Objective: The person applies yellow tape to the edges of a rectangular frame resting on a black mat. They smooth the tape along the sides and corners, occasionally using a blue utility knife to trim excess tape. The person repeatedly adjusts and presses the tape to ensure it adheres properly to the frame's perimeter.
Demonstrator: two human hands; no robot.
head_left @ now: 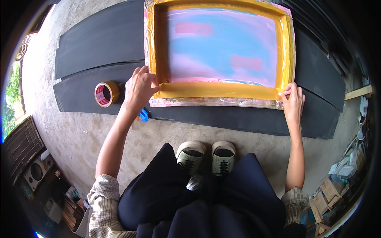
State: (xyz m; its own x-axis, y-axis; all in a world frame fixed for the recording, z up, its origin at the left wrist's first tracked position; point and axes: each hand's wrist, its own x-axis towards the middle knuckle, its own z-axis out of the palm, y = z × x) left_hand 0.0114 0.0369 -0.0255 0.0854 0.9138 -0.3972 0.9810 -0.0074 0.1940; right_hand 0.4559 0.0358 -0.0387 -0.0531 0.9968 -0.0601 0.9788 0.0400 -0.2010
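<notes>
A rectangular screen frame [220, 102] lies on dark boards, its sides covered in shiny yellow-brown packing tape. Inside it is a mesh [222, 47] stained pink and blue. Along the frame's near side runs a wide strip of packing tape [218, 90]. My left hand [139, 88] pinches its left end at the near-left corner, thumb and fingers together. At the near-right corner, my right hand [293, 99] has its fingers curled on the strip's other end. Beside my left hand stands a roll of packing tape [113, 90].
Black flat boards [95, 75] lie under the frame on the concrete floor [147, 139]. A small blue-handled tool [143, 115] pokes out below my left wrist. My shoes [223, 158] are close in front. Boxes and wood pieces [329, 194] line the right; a speaker [37, 171] stands at left.
</notes>
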